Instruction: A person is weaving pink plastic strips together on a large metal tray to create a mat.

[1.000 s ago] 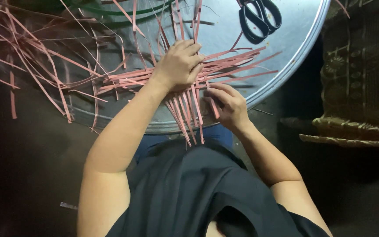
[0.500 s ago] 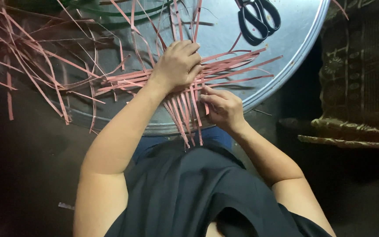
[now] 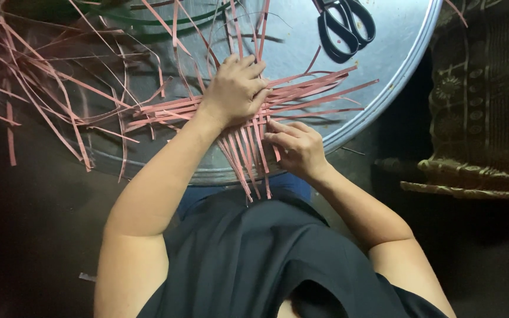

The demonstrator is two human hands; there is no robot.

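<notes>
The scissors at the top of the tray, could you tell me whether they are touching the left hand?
Apart. The head view shows the black scissors lying on the metal tray, with bare tray between them and the left hand, which presses on the pink strips.

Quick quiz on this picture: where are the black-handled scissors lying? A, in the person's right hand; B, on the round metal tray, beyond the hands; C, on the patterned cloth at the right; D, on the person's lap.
B: the black-handled scissors lie on the round metal tray, past the pink strips, while the left hand and right hand work only the strips.
</notes>
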